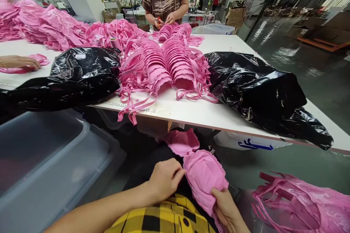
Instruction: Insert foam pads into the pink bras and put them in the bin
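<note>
A pink bra (205,174) lies over my lap with the inner side of one cup facing up. My right hand (225,207) grips that cup's lower side edge, thumb on top. My left hand (166,178) is closed with curled fingers, its thumb and fingertips at the cup's inner edge near the middle of the bra. Whatever those fingertips pinch, if anything, is too small to make out. The other cup (184,142) hangs beyond, just below the table's edge.
Nested pink bras (166,62) are stacked on the white table (188,113) between two black plastic bags (84,76) (257,87). A co-worker (165,0) stands opposite with orange-handled snips. Another person's hand (22,62) is at left. Grey bins (84,134) stand left; more pink bras (303,204) lie right.
</note>
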